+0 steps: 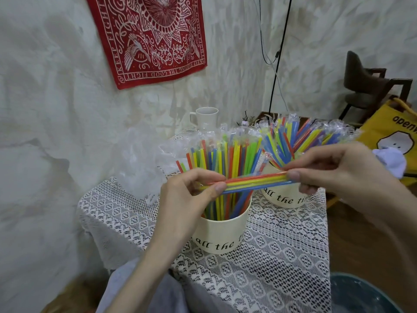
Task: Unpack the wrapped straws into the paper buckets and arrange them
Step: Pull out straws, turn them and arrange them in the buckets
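A small bundle of coloured straws (255, 182) lies level between my two hands, above the near paper bucket. My left hand (191, 195) pinches its left end and my right hand (334, 168) pinches its right end. The near cream bucket (222, 236), lettered "all the", holds several upright straws (225, 159) in clear wrappers. A second cream bucket (282, 198) stands behind and to the right, packed with wrapped straws (297, 136) that fan outward. My right hand hides part of its rim.
Both buckets stand on a small table under a white lace cloth (270, 256). A heap of clear plastic wrap (140, 159) lies at the back left, a white mug (206, 118) behind. To the right are a yellow bag (392, 132) and a dark chair (370, 86).
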